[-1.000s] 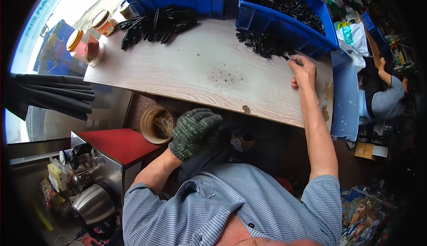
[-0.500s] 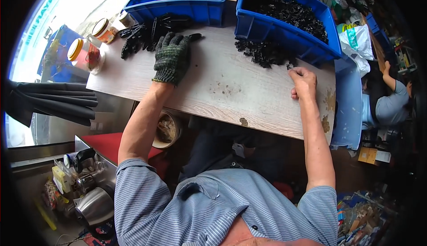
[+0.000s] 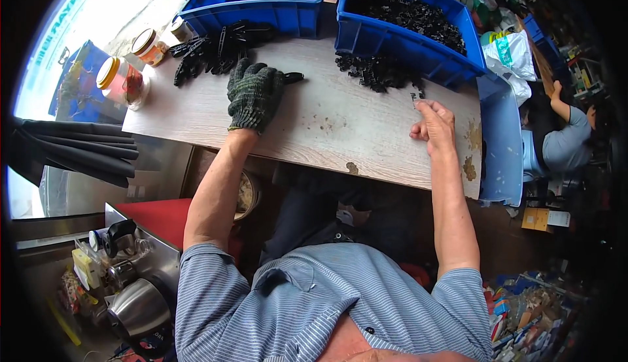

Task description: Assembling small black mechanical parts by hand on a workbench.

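Observation:
My left hand (image 3: 252, 97), in a dark green knitted glove, is closed on a long black plastic part whose tapered end (image 3: 294, 77) sticks out to the right. Just beyond it lies a pile of long black plastic parts (image 3: 212, 48). With bare thumb and forefinger my right hand (image 3: 437, 123) pinches a small black plastic clip (image 3: 415, 96), held just above the table. Beside that hand is a heap of small black clips (image 3: 379, 74), spilled in front of a blue bin.
One blue bin (image 3: 255, 18) holds long black parts; another blue bin (image 3: 412, 44) holds small clips. Jars (image 3: 121, 80) stand at the table's left edge. A pale blue container (image 3: 502, 146) adjoins the worn table (image 3: 314, 143). Another person (image 3: 562, 139) is far right.
My right hand has drawn slightly back from the clip heap, bringing a small clip with it. The left hand shifts slightly, still on the long part. The view has also shifted a little.

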Demonstrator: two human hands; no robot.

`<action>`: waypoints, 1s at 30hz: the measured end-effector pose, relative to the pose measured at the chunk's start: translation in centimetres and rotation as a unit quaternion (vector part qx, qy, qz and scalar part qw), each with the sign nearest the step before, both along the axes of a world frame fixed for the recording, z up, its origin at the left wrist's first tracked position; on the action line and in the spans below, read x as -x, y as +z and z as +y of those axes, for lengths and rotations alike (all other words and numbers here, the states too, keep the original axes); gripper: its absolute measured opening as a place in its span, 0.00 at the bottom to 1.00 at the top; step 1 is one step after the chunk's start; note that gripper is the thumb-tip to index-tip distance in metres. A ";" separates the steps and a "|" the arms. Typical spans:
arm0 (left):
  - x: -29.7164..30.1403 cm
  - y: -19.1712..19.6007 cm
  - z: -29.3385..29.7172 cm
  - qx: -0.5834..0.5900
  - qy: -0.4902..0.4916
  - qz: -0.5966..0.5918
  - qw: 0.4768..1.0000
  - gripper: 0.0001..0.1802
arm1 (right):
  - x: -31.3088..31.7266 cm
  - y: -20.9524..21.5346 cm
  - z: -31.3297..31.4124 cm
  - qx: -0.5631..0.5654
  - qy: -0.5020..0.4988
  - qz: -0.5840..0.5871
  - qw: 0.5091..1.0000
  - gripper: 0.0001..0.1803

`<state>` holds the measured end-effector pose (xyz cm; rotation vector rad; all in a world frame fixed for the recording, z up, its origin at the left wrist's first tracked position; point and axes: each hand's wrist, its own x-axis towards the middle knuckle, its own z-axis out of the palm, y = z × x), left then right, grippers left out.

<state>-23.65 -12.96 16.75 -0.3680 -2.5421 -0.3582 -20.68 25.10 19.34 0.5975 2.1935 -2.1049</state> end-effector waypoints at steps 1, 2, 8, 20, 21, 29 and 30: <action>-0.3 0.1 0.4 -0.004 -0.007 0.000 1.000 0.12 | -0.3 -0.1 0.1 -0.004 -0.007 0.000 1.000 0.12; -0.8 0.1 0.8 -0.009 0.008 -0.009 1.000 0.12 | -0.3 -0.5 0.0 0.023 -0.002 0.004 1.000 0.13; -3.7 1.4 3.7 -0.027 0.016 0.031 0.999 0.11 | -1.7 0.1 -1.1 0.095 0.013 0.001 0.995 0.12; -6.8 -1.0 17.2 -0.624 -0.228 -0.251 0.704 0.27 | -4.2 -0.4 -4.5 0.190 0.043 0.046 0.980 0.08; -6.3 -1.1 17.5 -0.572 -0.256 -0.223 0.747 0.26 | -4.3 -0.4 -4.6 0.163 0.051 0.059 0.983 0.08; -5.8 -0.2 17.3 -0.596 -0.243 -0.340 0.685 0.16 | -4.8 -0.4 -5.0 0.121 0.062 0.066 0.988 0.12; -5.8 0.0 17.3 -0.636 -0.231 -0.355 0.645 0.15 | -4.8 -0.6 -5.0 0.120 0.061 0.067 0.989 0.12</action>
